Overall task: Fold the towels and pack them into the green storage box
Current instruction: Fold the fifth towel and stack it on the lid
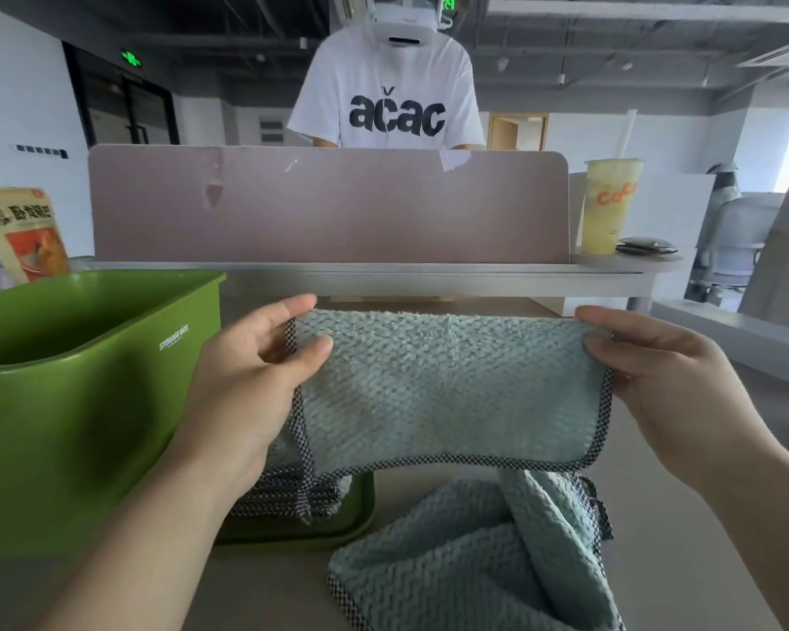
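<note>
I hold a pale teal towel (447, 389) with a black-and-white checked border up over the table, folded in half so it hangs as a wide band. My left hand (256, 375) pinches its upper left corner and my right hand (657, 384) pinches its upper right corner. A second teal towel (483, 557) lies crumpled on the table below. More folded towels (283, 485) sit on a green lid (338, 530) behind my left wrist, partly hidden. The green storage box (78, 371) stands open at the left; what I see of its inside holds nothing.
A pink desk divider (329, 207) runs across the back, with a person in a white T-shirt (388, 93) standing behind it. A yellow drink cup (609, 204) with a straw stands at the back right, and a snack bag (24, 234) at the far left.
</note>
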`<state>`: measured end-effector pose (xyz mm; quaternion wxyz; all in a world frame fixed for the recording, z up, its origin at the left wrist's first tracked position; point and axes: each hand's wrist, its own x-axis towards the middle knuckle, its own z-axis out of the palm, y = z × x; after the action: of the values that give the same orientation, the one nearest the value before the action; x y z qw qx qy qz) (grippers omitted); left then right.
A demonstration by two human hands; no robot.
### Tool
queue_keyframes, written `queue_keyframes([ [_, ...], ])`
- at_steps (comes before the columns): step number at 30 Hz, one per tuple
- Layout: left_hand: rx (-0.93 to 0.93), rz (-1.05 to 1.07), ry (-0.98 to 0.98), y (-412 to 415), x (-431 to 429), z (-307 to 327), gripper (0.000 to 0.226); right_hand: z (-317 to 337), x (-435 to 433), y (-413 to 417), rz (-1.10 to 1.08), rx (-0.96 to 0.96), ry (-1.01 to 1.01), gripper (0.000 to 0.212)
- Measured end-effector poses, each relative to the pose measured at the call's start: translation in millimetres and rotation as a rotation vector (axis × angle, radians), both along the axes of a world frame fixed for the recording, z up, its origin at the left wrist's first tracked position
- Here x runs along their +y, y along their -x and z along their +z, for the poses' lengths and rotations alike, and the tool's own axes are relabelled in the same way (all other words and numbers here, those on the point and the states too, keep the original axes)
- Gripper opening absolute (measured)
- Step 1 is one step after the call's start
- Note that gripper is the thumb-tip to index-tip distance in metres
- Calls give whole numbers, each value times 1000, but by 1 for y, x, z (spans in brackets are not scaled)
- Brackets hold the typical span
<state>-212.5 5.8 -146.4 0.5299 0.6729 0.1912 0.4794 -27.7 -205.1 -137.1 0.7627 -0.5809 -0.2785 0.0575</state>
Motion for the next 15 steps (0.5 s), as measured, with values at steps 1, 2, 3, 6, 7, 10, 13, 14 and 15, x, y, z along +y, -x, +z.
queue_keyframes([
  [1, 27, 45, -66, 1, 0, 0, 37, 0, 0, -1, -24, -43, 8, 27],
  [2, 56, 112, -145, 1, 1, -1, 38, -1, -1, -1, -58, -98, 29, 27],
  [3, 87, 179, -219, 2, 1, -1, 37, -2, -1, -3, -96, -159, 59, 27],
  [6, 135, 330, -372, 3, -1, -1, 31, -5, -2, -6, -167, -285, 118, 29],
  [7, 136, 364, -394, 4, -2, -1, 29, -5, -2, -6, -180, -309, 122, 30],
  [10, 117, 446, -422, 6, -6, 2, 24, -6, -3, -7, -236, -368, 123, 27],
  [13, 70, 462, -393, 7, -7, 3, 18, -4, -4, -7, -270, -394, 129, 25],
  [14, 63, 463, -386, 7, -7, 4, 16, -4, -4, -6, -275, -400, 128, 24],
  [15, 60, 462, -381, 7, -7, 4, 13, -4, -4, -6, -282, -406, 127, 24],
])
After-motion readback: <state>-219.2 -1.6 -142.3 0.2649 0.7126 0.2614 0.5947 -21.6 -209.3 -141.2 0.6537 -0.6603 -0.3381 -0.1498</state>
